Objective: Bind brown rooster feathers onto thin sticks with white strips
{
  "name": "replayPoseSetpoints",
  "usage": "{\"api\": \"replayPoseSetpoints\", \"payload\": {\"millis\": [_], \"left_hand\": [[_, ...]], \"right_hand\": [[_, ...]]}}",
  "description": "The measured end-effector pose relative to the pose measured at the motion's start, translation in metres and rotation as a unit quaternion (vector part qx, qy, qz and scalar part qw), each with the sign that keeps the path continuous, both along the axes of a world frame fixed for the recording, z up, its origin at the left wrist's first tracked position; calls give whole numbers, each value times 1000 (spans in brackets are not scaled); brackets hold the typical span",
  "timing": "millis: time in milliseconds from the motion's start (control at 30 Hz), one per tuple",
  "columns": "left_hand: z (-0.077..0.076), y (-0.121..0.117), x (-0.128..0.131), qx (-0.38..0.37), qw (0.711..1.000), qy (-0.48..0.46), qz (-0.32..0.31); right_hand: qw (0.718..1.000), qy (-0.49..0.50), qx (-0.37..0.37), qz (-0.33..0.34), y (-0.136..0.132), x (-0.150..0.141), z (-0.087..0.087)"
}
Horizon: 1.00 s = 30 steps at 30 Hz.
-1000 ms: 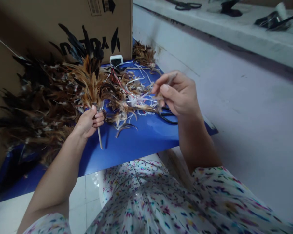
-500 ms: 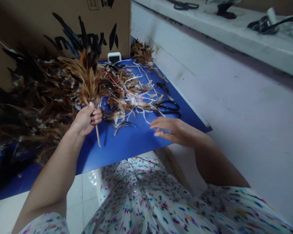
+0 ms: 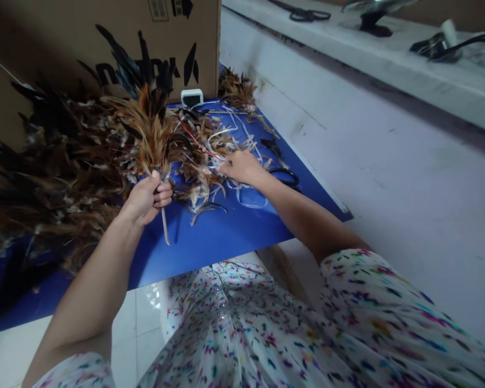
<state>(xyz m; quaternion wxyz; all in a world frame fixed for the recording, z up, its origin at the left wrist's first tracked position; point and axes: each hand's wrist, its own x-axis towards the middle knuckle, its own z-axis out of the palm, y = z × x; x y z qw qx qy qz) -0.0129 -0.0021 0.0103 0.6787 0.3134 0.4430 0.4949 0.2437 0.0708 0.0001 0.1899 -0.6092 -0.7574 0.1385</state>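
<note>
In the head view my left hand point(image 3: 151, 198) is closed around the thin stick of a feather duster point(image 3: 151, 129). Its brown and black feathers fan upward, and the bare stick end pokes out below the fist. My right hand point(image 3: 240, 166) is over the tangle of white plastic strips point(image 3: 248, 202), fingers curled down and pinched together among the strips. The fingertips are partly hidden there. Black-handled scissors point(image 3: 285, 175) lie beside the right forearm, which partly covers them. A red strip point(image 3: 192, 134) runs through the tangle.
Loose feathers point(image 3: 64, 167) are heaped across the left of the blue table point(image 3: 210, 242). A cardboard box point(image 3: 125, 32) stands behind, with a small white-framed device point(image 3: 192, 97) before it. More feathers point(image 3: 236, 89) lie at the back corner. A wall and ledge point(image 3: 339, 40) run along the right.
My right hand has moved left and away from me, from near the scissors onto the white strips. My left hand keeps its grip on the feather duster, nearly in the same place.
</note>
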Motion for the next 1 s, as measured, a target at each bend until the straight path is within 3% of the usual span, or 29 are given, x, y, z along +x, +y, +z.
{"api": "replayPoseSetpoints", "payload": {"millis": [100,200,367,500,633,767,900,1000], "left_hand": [[-1,0,0,7,1000,-7,-7],[-2,0,0,9,1000,-11,-7],[-1,-1,1,5,1000,-14,-8],[-2,-1,1,5,1000,-14,-4],[-3,0,1,-3,1000,-15,4],[-3,0,2,-1,1000,-17,3],[-2,-2,3,-2,1000,-18,0],[-1,-2,4,-10,1000,-12,2]], "right_hand": [[999,45,8,3,8,1,-9],[981,187,14,46,7,8,-7],[906,412,-41,87,-13,9,16],[878,464,-29,117,-31,3,37],[889,442,9,123,-39,0,41],[916,373,21,145,-48,-12,25],[946,211,37,244,-64,-30,4],[934,61,65,347,-74,-41,-6]]}}
